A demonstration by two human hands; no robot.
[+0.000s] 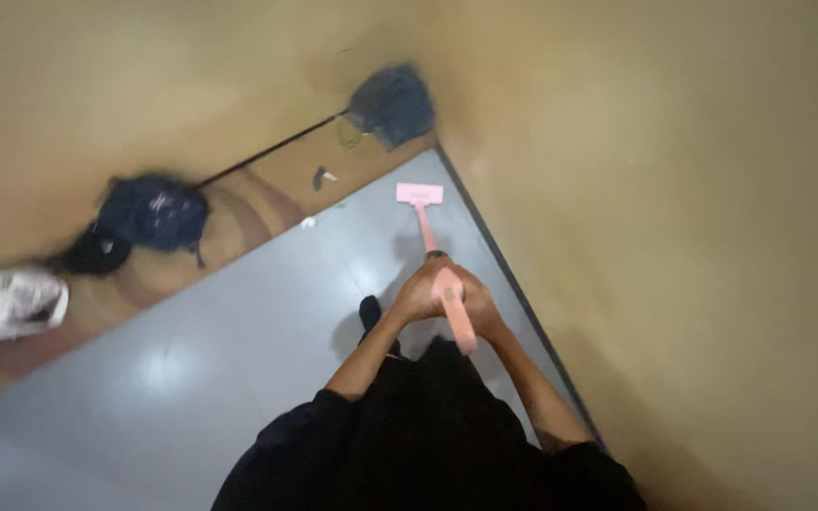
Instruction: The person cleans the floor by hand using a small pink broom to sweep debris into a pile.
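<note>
While the camera blur smears the edges, the biggest things read clearly enough: tan walls (693, 189) rise on the right and across the far side, meeting in a corner at the far end. Below them spreads the grey floor (191, 378), glossy, with pale glare patches, running from near left up to that corner. Along the far-left edge runs a brown wooden ledge (248, 213), with a thin dark line where it meets the wall. Down at the near edge, the person's black clothing (428, 435) fills the bottom middle.

Now the clutter on the ledge: a dark blue backpack (155, 213) sits left of centre, a black bundle (92, 254) just beside it on its left, and a white bag (7, 303) further left, too blurred to tell more. Up in the far corner rests a grey-blue cloth lump (393, 104).

And the action: a pink long-handled mop (433, 251), its flat rectangular head down on the floor close to the far corner, handle slanting back toward the person. Left hand (420, 293) and right hand (473, 308) are both wrapped tight round the handle, side by side, touching. One dark foot (369, 310) peeks out just left of the hands. Small pale scraps (309, 222) lie by the ledge's edge.
</note>
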